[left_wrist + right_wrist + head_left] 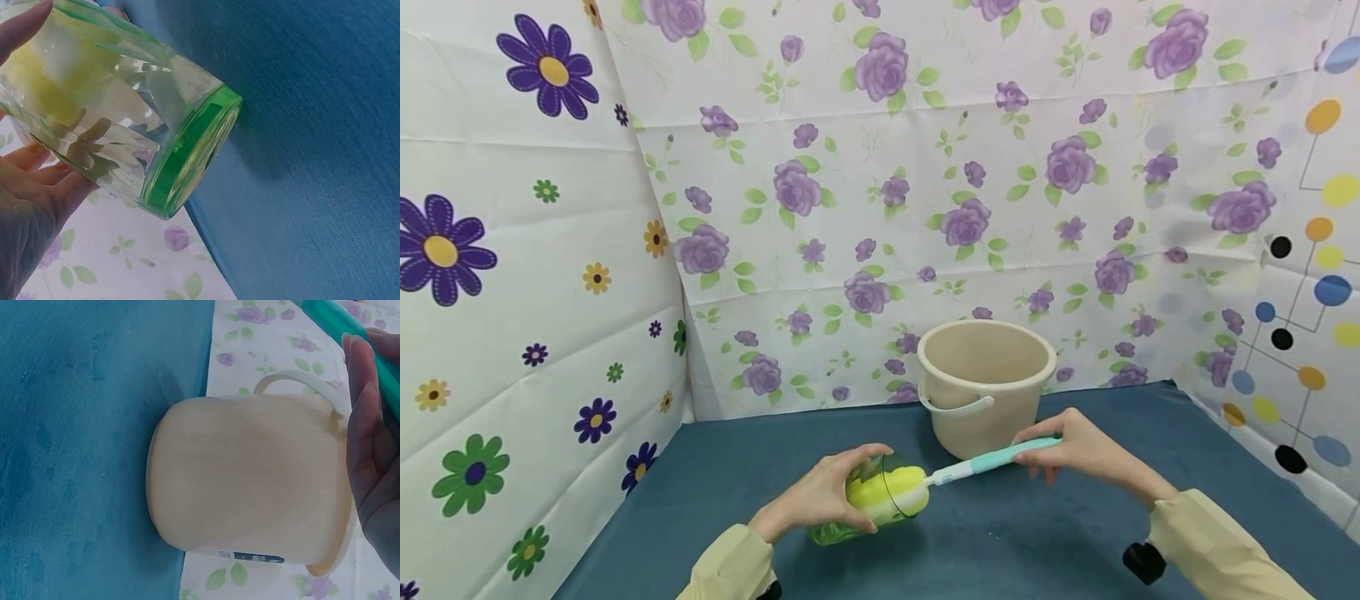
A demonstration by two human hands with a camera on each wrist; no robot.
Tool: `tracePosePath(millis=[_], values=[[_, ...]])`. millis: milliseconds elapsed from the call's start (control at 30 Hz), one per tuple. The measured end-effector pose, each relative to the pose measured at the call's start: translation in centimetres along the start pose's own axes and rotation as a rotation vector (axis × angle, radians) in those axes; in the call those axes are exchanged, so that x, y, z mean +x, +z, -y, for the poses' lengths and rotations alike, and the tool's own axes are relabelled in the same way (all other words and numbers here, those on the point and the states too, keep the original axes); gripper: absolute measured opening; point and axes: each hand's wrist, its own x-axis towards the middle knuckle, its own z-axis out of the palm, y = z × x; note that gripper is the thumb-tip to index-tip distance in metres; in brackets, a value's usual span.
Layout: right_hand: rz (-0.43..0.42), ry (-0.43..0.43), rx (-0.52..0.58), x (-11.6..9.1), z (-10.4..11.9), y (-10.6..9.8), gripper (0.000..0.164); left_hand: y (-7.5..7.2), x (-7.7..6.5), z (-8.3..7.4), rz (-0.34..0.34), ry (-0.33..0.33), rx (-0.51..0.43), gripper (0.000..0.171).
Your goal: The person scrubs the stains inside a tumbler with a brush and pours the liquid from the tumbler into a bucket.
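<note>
My left hand (829, 492) grips a clear, green-tinted glass (140, 94) that lies tilted on its side just over the table, its mouth toward the right. In the left wrist view the thick green base of the glass faces the camera. A yellow and white sponge head (904, 490) of a bottle brush sits partly inside the glass, its end showing at the mouth. My right hand (1078, 446) pinches the brush's turquoise and white handle (996, 458) between thumb and fingers. The right wrist view shows only part of this hand and handle.
A beige bucket (985, 408) with a pale handle (958, 407) stands behind the brush, near the table's back edge. Dark blue cloth (1000, 550) covers the table, with small wet spots. Flower-patterned sheets (850, 225) hang behind and at the sides.
</note>
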Motion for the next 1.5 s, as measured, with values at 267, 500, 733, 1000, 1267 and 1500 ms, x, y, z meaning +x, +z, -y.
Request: tracePosePath(millis=[267,500,733,1000,1267,1500], values=[[-0.020,-0.053,0.013,-0.3,2.9,-0.2,0.019,-0.1,-0.1,-0.1,0.004,-0.006,-0.015,0.086],[-0.022,-0.012,0.005,-0.4,2.8,-0.4,0.020,-0.1,-0.2,-0.3,0.005,-0.006,-0.016,0.085],[-0.014,0.024,-0.009,-0.7,2.5,-0.5,0.021,-0.2,-0.1,-0.3,0.009,-0.012,-0.011,0.086],[0.000,-0.015,-0.001,-0.9,2.7,-0.5,0.020,-0.1,-0.1,0.0,0.005,-0.008,-0.003,0.087],[-0.009,-0.085,0.034,-0.7,2.7,-0.7,0.019,-0.1,0.0,0.0,0.010,-0.001,-0.019,0.085],[-0.022,-0.105,0.014,-0.2,1.2,-0.7,0.019,0.0,0.0,0.1,0.011,0.007,-0.033,0.084]])
